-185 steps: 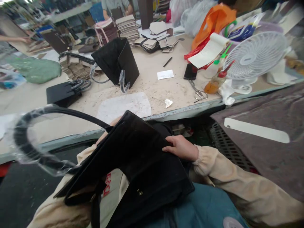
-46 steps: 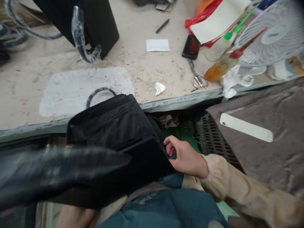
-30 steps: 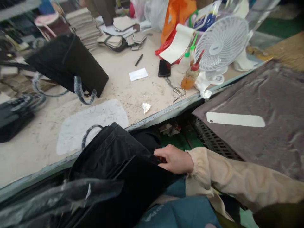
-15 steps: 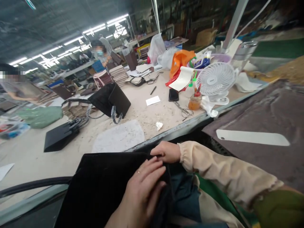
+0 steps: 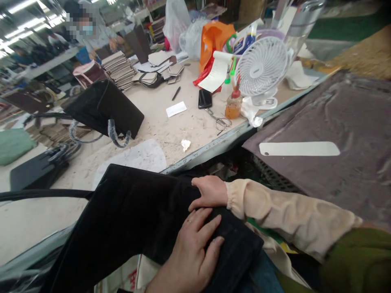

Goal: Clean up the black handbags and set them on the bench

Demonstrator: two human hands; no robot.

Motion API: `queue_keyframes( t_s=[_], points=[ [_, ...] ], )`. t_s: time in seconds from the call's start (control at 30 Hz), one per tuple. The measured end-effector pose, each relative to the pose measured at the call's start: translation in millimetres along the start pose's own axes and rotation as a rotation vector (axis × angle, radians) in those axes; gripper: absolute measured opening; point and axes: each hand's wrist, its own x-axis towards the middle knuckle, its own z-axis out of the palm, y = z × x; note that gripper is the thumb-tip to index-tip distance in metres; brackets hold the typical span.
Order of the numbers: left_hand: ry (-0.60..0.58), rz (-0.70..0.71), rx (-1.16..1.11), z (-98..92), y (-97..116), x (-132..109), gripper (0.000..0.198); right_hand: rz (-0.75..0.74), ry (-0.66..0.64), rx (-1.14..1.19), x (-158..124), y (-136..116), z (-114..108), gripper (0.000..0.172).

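A black fabric handbag [image 5: 131,215] lies across my lap, its near end by my knee and its long black handle [image 5: 42,194] reaching left over the table edge. My left hand [image 5: 192,254] lies flat on the bag's near end with the fingers spread. My right hand [image 5: 209,191] rests on the bag's upper edge, fingers curled over it, sleeve cream-coloured. Neither hand lifts the bag.
The worktable [image 5: 186,122] carries another black bag [image 5: 104,108] with wrapped handles, a third bag [image 5: 32,173] at left, scissors [image 5: 218,121], a phone [image 5: 204,98], a white fan [image 5: 262,67], a glue bottle [image 5: 232,108] and stacked card pieces [image 5: 119,71]. A grey cloth surface with a white strip [image 5: 299,149] lies at right. A person works at the far table.
The bag has been turned over and laid flat on my lap. My left hand has come onto it from below and spread out. The view tilted down again.
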Motion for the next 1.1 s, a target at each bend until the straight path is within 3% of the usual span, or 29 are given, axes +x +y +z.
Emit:
queue_keyframes(
  t_s=[0.13,0.3,0.53,0.77,0.83,0.93,1.1],
  points=[
    [0.097,-0.096,0.129,9.2,2.6,5.0,0.039,0.049,0.018,0.178,2.2,5.1,9.1,0.055],
    [0.164,-0.183,0.273,19.4,-4.9,4.4,0.04,-0.069,0.064,0.187,8.2,8.1,14.6,0.047],
    [0.105,-0.199,0.376,28.4,-4.4,5.1,0.056,-0.176,0.101,0.126,7.7,12.1,21.4,0.049],
    [0.068,-0.173,0.457,30.2,-0.9,11.3,0.057,-0.053,0.037,0.576,-1.4,26.7,17.9,0.048],
    [0.061,-0.166,0.471,31.2,-0.9,12.7,0.057,-0.048,0.032,0.524,-10.2,30.3,14.3,0.036],
    [0.046,-0.17,0.47,33.9,-1.7,14.8,0.058,-0.042,0.041,0.404,-20.2,33.3,11.8,0.035],
    [0.019,-0.21,0.407,38.9,-8.1,20.1,0.058,-0.015,0.023,0.432,-18.8,32.9,14.7,0.023]
  ],
)
